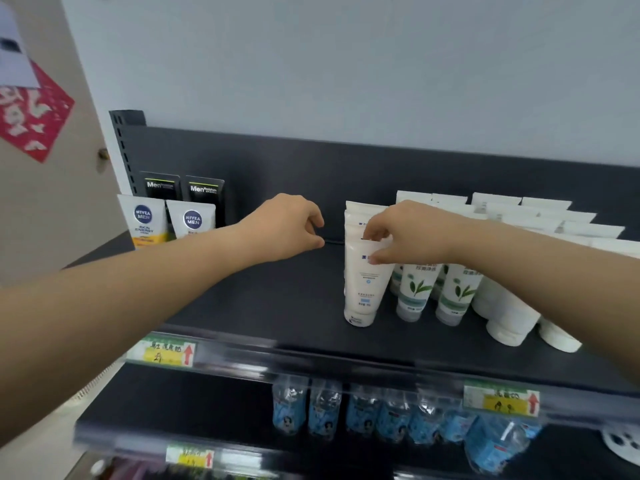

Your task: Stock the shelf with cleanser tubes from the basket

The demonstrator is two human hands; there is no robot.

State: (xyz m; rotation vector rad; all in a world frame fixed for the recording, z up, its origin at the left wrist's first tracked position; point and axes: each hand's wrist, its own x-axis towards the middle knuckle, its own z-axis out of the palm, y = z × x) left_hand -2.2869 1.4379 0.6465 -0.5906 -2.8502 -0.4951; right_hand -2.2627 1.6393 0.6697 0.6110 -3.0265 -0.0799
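Observation:
A white cleanser tube (363,289) with blue print stands cap-down on the dark top shelf (277,306), at the front of a short row of like tubes (356,213). My right hand (408,233) pinches the top of this front tube between thumb and fingers. My left hand (287,230) hovers over the bare middle of the shelf, to the left of the row, with fingers loosely curled and nothing in it. No basket is in view.
Green-leaf tubes (415,289) and plain white tubes (502,306) crowd the shelf's right side. Nivea Men tubes (145,220) and black Men tubes (204,192) stand at the far left. Blue-labelled water bottles (381,414) fill the shelf below, behind yellow price tags (162,351).

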